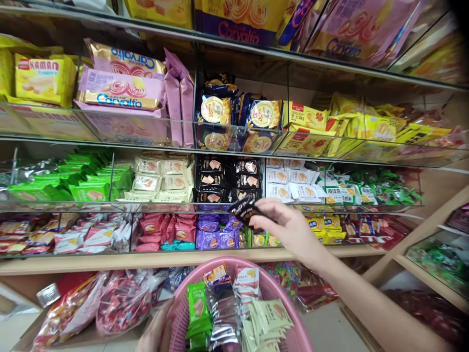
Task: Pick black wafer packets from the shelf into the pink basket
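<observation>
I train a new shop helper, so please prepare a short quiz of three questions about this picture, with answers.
1. What does the right hand hold?
2. True or false: the left hand is beside the pink basket.
3. Which packets lie left of the silver stack in the basket?
a) green packets
b) purple packets
c) yellow packets

Key: 1. a black snack packet; 2. true; 3. a

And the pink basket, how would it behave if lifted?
The basket looks like moulded plastic, so probably stiff. It's likely light for its size, since its side appears perforated. The small packets inside may slide if it tips.
</observation>
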Available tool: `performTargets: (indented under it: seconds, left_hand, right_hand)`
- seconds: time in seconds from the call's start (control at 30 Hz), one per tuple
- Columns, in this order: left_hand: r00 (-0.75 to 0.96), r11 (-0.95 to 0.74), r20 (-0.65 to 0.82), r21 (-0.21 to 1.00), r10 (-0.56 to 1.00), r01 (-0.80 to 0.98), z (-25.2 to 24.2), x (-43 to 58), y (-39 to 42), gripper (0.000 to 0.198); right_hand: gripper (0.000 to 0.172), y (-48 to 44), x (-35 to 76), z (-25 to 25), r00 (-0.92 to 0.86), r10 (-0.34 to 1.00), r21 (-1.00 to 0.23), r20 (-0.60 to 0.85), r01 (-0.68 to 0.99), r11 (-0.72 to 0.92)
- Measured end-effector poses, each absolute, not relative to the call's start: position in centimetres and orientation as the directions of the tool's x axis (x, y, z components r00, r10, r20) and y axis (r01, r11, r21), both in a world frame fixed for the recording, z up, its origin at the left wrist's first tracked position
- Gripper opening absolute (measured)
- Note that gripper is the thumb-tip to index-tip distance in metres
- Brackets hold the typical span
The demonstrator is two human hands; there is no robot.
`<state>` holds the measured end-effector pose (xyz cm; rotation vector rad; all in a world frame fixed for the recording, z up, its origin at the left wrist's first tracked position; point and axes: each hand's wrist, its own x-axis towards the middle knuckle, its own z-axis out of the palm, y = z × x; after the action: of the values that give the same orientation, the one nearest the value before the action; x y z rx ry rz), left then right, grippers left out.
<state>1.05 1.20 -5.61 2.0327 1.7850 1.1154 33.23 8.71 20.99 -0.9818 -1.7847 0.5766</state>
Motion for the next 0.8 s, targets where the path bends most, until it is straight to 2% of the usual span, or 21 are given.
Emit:
performTargets:
  seconds: [0.07,0.13,0.27,0.33,0.43,0.53,0.67,0.8]
  left_hand:
    - [-0.060,-0.195,0.371,0.610,0.927,0.768,-4.7,1.8,0.8,0.036]
    - [-0.085,-0.163,0.354,0.613,0.931,0.773,-3.7,2.5,0.5,0.037]
    - [-0.086,-0.142,0.316,0.633,0.945,0.761,-2.7,3.1,0.2,0.037]
    - [-0.078,-0.146,0.311,0.633,0.947,0.761,-2.7,3.1,0.2,0.038]
    - [-0.067,-0.151,0.311,0.626,0.948,0.765,-2.7,3.0,0.1,0.039]
    - [-0.067,-0.141,0.294,0.631,0.953,0.763,-2.5,3.2,0.0,0.038]
    - [-0.077,-0.127,0.277,0.648,0.958,0.751,-2.3,3.3,0.0,0.038]
    - [-0.070,-0.148,0.300,0.643,0.951,0.752,-2.8,3.1,0.0,0.038]
  right_hand:
    - [0.019,6.2,32.2,19.0,-0.277,0.915,-0.910,0.294,0.213,0.357]
    - [0.022,3.9,31.1,16.5,-0.366,0.928,-0.982,0.075,0.135,0.133]
    - [0.037,0.4,29.2,10.1,-0.410,0.860,-0.952,-0.303,0.085,-0.295]
    - [0.041,-0.7,28.4,6.8,-0.401,0.820,-0.910,-0.409,0.107,-0.402]
    - [0.037,-1.7,27.1,2.7,-0.367,0.793,-0.874,-0.486,0.198,-0.444]
    - [0.027,-2.2,25.7,0.5,-0.318,0.810,-0.863,-0.492,0.301,-0.406]
    - [0.023,-2.2,23.6,-0.5,-0.265,0.859,-0.850,-0.438,0.432,-0.300]
    - [0.017,-2.1,22.0,-1.3,-0.244,0.916,-0.841,-0.317,0.520,-0.152]
